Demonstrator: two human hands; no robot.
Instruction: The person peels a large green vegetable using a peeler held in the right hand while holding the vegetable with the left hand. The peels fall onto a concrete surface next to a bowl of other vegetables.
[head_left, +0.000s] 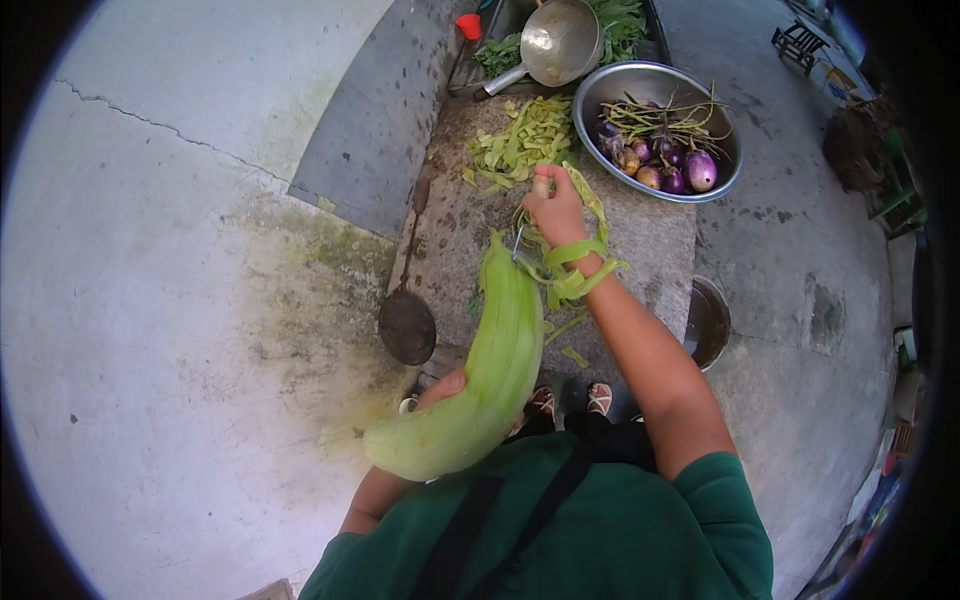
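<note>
A large pale-green gourd (495, 337), its upper part stripped of skin in long bands, is tilted across the front of my body. My left hand (444, 386) supports it from below and the left side; most of that hand is hidden behind the gourd. In my right hand (556, 206) is the handle of a peeler (517, 241), whose metal head is at the gourd's far end. Long strips of green peel (574, 277) hang over my right wrist. A heap of peelings (525, 139) lies on the stone slab (637, 247) beyond my hand.
A metal basin (592, 142) of eggplants and long beans stands at the slab's far right. Behind the peelings are a metal wok (561, 41), leafy greens (619, 26) and a red cup (469, 27). A dark ladle (406, 328) lies along the left edge; a bucket (709, 322) stands below right.
</note>
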